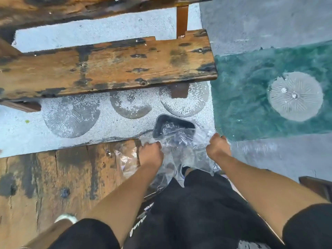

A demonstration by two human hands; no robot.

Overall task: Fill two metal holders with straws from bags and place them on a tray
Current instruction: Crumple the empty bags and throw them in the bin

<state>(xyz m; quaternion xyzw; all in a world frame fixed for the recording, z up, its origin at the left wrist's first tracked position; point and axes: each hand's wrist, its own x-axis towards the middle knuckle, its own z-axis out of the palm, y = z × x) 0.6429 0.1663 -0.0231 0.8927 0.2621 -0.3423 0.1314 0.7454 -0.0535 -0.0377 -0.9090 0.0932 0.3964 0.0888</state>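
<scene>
A crumpled clear plastic bag (179,148) hangs between my two hands, low in the middle of the head view. My left hand (150,153) is closed on its left side and my right hand (217,146) is closed on its right side. Just beyond the bag, on the ground, stands a dark open bin (173,125) with more clear plastic inside it. No straws, metal holders or tray are visible.
A worn wooden bench plank (107,65) runs across the upper half, with another wooden surface (62,177) at lower left. Round grey stone discs (295,96) lie in white gravel and green water. My black shorts (197,203) fill the bottom.
</scene>
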